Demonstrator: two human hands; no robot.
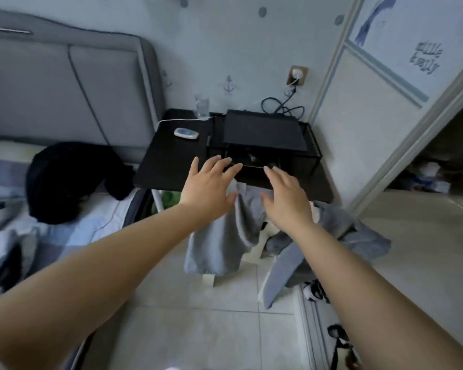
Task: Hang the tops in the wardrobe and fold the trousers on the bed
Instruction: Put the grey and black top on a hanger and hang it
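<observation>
Bare forearms reach out from the near edge over pale floor tiles, both hands spread flat with fingers straight and nothing in their grasp. Left hand (211,182) and right hand (288,197) hover side by side above a light grey soft-knit garment (222,236) that hangs in loose folds over the white seat (254,252) beneath the black bedside table (171,161); whether either palm touches the cloth I cannot tell. Just right of it a blue-grey fabric garment (358,236) lies heaped, one long part trailing down toward the floor. Far left, a crumpled black garment (72,180) sits on the striped bed (72,233). At the right edge the sliding wardrobe door (380,108) stands partly open.

Judging by its drape, the light grey piece is light, limp and not slippery; it will sag and trail if lifted by one point. Both hands would best pinch its upper edge, well apart, where it folds over the seat, so it hangs straight and shows whether it is a top or trousers.
</observation>
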